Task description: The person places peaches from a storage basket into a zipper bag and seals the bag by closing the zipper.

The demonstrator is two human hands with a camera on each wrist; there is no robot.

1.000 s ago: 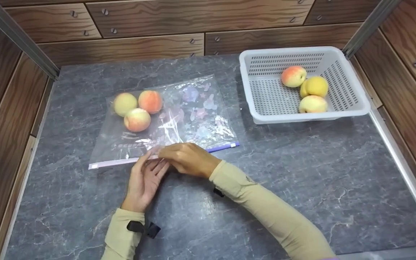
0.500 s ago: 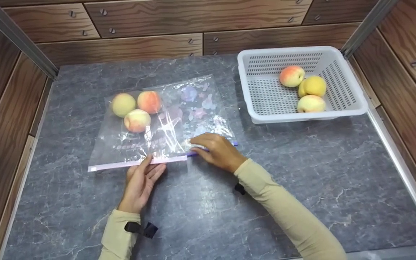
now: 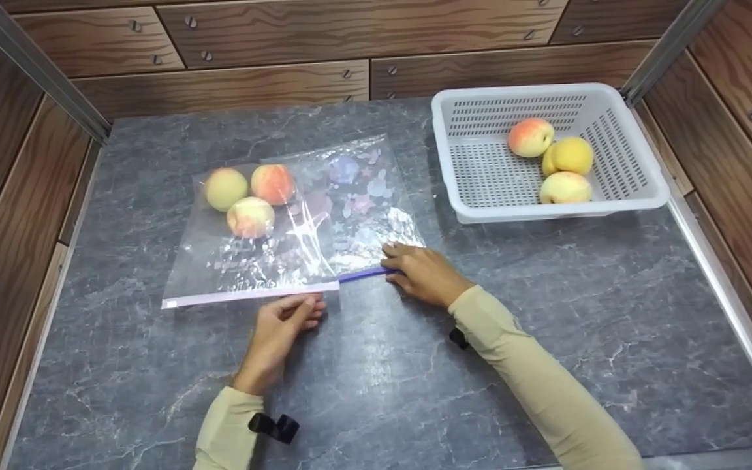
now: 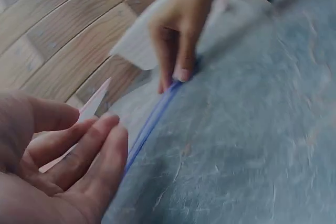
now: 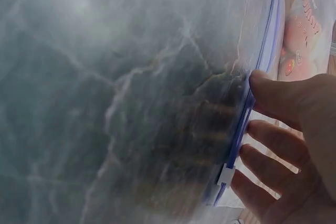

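Observation:
Two clear zip bags lie overlapping on the table. One, the pink-strip zip bag (image 3: 219,299), has three peaches (image 3: 250,217) inside and a white slider at its left end. The other, the blue-strip zip bag (image 3: 363,196), carries pastel prints and lies flat to the right. My right hand (image 3: 427,275) pinches its blue strip (image 5: 266,30) between thumb and fingers, near the white slider (image 5: 226,175). My left hand (image 3: 279,333) is just below the pink strip, fingers loosely curled; in the left wrist view nothing shows between its fingertips (image 4: 118,135).
A white perforated basket (image 3: 555,212) stands at the back right, holding several fruits, among them a red-and-yellow peach (image 3: 531,138) and a yellow fruit (image 3: 573,155). Wood-patterned panels (image 3: 258,32) border the grey marbled table (image 3: 578,294).
My right hand has moved right from the pink strip along to the blue strip's right part. My left hand has come off the pink strip and shifted slightly right.

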